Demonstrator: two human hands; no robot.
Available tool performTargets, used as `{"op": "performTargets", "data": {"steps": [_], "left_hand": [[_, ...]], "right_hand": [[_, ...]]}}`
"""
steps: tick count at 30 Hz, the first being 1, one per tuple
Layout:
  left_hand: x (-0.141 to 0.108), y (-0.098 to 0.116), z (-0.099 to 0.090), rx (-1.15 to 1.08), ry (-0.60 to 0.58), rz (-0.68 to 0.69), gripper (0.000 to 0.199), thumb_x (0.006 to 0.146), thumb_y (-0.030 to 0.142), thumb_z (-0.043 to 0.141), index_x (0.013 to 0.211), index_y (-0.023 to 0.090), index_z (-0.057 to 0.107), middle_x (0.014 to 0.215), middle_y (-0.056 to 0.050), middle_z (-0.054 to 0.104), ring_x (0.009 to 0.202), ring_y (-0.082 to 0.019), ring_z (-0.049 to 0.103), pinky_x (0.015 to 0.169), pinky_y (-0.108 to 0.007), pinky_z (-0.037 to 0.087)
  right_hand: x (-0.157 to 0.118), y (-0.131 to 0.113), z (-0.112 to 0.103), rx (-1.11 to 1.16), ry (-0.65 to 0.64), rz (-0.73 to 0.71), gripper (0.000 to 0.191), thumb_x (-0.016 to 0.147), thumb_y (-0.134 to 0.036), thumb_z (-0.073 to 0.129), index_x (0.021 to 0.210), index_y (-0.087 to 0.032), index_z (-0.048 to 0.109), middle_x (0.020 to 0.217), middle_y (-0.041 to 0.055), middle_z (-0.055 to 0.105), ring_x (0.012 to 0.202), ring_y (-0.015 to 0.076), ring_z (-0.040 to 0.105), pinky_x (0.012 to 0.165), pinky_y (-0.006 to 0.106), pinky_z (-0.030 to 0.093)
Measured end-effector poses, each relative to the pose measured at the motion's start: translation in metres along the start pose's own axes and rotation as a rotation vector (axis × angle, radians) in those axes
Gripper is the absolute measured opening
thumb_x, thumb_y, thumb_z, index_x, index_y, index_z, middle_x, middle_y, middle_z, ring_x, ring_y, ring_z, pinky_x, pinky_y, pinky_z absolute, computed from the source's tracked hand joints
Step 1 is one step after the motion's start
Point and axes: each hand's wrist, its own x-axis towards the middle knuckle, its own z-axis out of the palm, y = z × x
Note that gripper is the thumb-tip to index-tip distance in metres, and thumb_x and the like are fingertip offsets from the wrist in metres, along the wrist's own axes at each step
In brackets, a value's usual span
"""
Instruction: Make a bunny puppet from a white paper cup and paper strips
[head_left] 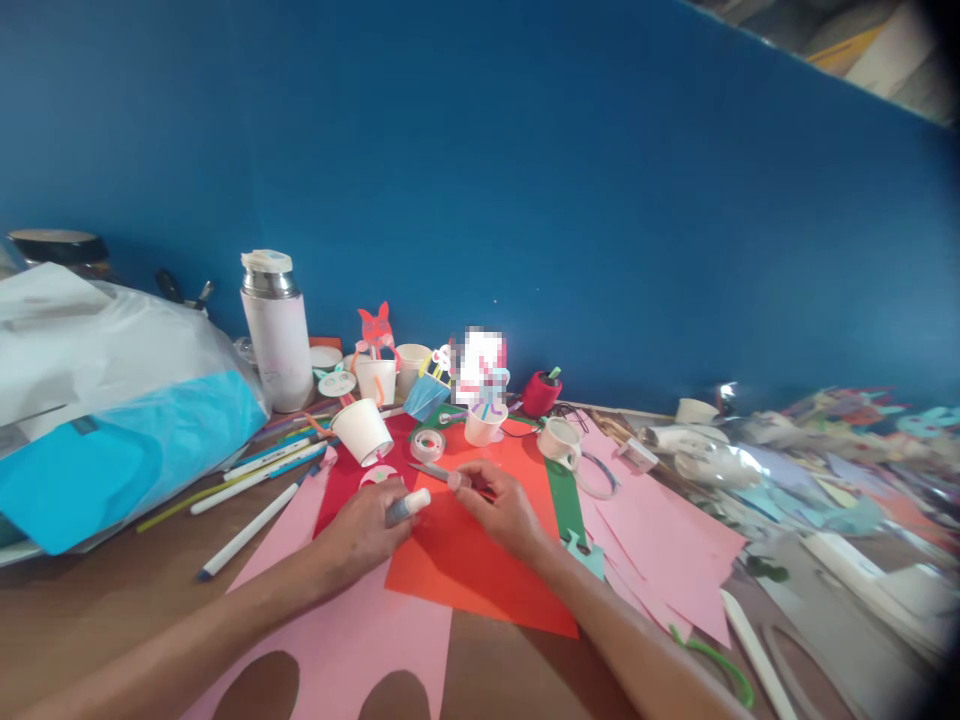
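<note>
My left hand [366, 530] is closed around a small white-capped tube [407, 507], which looks like a glue stick. Just beyond its fingers lies a pale pink round cutout [379, 476]. My right hand [499, 505] is closed on scissors, whose blades [430, 470] point left toward the cutout. Both hands are above an orange sheet [480, 570]. A tilted paper cup [363, 432] with a paper animal face [336, 381] stands behind the left hand, beside a tape roll [427, 445]. Another white cup [484, 425] holds coloured strips.
Pens [247, 530] and a bulky plastic bag [120, 390] lie at left, near a white flask [277, 335]. A mug [559, 440], pink sheets [660, 530] and a green pipe cleaner [720, 665] are at right. Paper scraps [847, 480] pile up farther right.
</note>
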Motion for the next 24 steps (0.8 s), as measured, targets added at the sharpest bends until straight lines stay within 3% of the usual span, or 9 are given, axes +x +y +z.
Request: {"op": "performTargets", "data": {"steps": [4,7,10,16,24], "left_hand": [[0.0,0.004,-0.002,0.009,-0.02,-0.007,0.02,0.073,0.036,0.047,0.063,0.018,0.045,0.062,0.002,0.051,0.056,-0.013,0.047,0.049,-0.024,0.027],[0.0,0.004,-0.003,0.002,-0.036,0.0,0.016,0.073,0.032,0.046,0.064,0.018,0.046,0.064,0.002,0.052,0.057,-0.013,0.048,0.05,-0.023,0.028],[0.0,0.004,-0.003,-0.001,-0.04,0.003,0.013,0.072,0.028,0.046,0.063,0.018,0.045,0.064,0.002,0.052,0.057,-0.013,0.048,0.049,-0.023,0.028],[-0.002,0.008,-0.001,-0.039,-0.058,0.011,0.011,0.073,0.026,0.044,0.064,0.019,0.045,0.062,0.002,0.051,0.056,-0.013,0.048,0.049,-0.023,0.028],[-0.002,0.011,0.0,-0.04,-0.064,-0.011,0.012,0.073,0.026,0.042,0.064,0.019,0.045,0.062,0.002,0.052,0.055,-0.013,0.047,0.047,-0.023,0.027]], "right_hand": [[0.0,-0.005,0.004,0.306,0.014,0.09,0.018,0.08,-0.034,0.051,0.088,-0.018,0.052,0.08,0.0029,0.06,0.073,0.0134,0.058,0.07,0.027,0.045],[-0.001,-0.006,0.008,0.438,-0.018,0.105,0.024,0.082,-0.034,0.049,0.1,-0.019,0.047,0.081,0.0031,0.062,0.074,0.0143,0.061,0.078,0.032,0.044],[-0.002,-0.008,0.01,0.488,-0.042,0.107,0.025,0.083,-0.035,0.046,0.103,-0.02,0.047,0.082,0.0033,0.062,0.073,0.014,0.061,0.079,0.033,0.044],[-0.001,-0.011,0.011,0.537,0.044,0.136,0.018,0.075,-0.033,0.059,0.085,-0.02,0.052,0.082,0.0009,0.059,0.079,0.0123,0.056,0.077,0.027,0.043],[0.0,-0.006,0.014,0.597,-0.034,0.166,0.027,0.07,-0.03,0.065,0.093,-0.021,0.057,0.08,0.001,0.061,0.076,0.0127,0.057,0.075,0.028,0.044]]}}
